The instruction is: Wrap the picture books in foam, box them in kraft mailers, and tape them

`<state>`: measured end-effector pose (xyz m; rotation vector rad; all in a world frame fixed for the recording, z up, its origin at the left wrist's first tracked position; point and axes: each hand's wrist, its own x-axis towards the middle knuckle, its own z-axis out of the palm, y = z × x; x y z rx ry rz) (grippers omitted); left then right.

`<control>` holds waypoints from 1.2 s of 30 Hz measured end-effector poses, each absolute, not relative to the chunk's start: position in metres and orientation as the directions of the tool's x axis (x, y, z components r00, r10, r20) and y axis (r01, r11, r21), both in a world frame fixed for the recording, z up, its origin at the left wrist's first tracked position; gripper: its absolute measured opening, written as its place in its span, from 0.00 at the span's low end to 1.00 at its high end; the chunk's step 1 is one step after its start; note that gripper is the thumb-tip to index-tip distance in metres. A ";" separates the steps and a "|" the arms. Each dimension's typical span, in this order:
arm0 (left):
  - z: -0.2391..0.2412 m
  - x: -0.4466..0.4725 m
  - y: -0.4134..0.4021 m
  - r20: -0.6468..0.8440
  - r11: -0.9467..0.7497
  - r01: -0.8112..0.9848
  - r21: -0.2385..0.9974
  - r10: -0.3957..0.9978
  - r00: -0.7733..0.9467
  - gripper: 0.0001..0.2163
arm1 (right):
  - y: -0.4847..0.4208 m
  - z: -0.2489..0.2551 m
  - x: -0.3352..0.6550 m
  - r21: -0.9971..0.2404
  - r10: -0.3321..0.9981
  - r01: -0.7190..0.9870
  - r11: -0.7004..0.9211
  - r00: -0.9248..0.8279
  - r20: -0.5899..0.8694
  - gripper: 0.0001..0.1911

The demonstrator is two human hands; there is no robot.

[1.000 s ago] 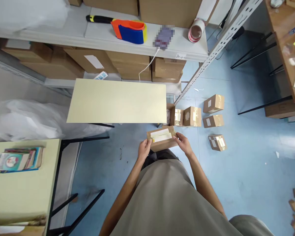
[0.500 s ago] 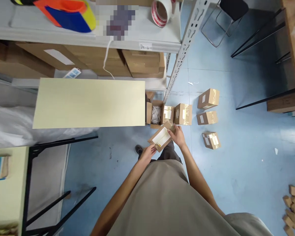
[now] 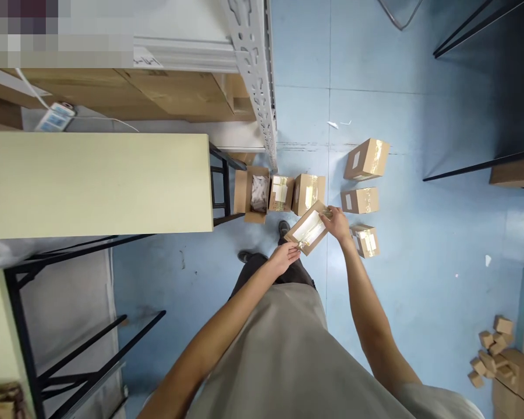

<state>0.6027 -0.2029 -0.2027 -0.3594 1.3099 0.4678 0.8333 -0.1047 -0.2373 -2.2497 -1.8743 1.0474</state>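
The left hand (image 3: 283, 257) and right hand (image 3: 338, 224) hold a carton (image 3: 311, 228) above the floor (image 3: 410, 291), fingers (image 3: 294, 252) pinching opposite ends; it seems taped and labelled, but not yet set down like nearby boxes (image 3: 360, 201).

A pale table (image 3: 100, 183) stands near a metal shelving unit (image 3: 192, 55).

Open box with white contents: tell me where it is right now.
In the head view, the open box stands on the floor just left of centre, between the right end of the cream table and a taped box.
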 end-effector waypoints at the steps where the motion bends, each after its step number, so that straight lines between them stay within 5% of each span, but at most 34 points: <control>1: -0.204 0.610 -0.198 -0.971 0.850 -0.527 0.000 0.126 0.204 0.04 | -0.098 -0.239 0.840 -0.434 0.887 0.859 -0.270 0.046 -0.460 0.29; 23: -0.240 0.592 -0.133 -0.980 0.599 -0.801 -0.021 0.148 0.136 0.04 | 0.041 -0.297 0.747 -0.546 0.816 0.830 0.119 -0.395 -0.423 0.25; 36: -0.287 0.584 -0.103 -0.978 0.616 -0.788 -0.026 0.149 0.148 0.09 | 0.080 -0.338 0.724 -0.550 0.789 0.833 0.061 -0.378 -0.484 0.28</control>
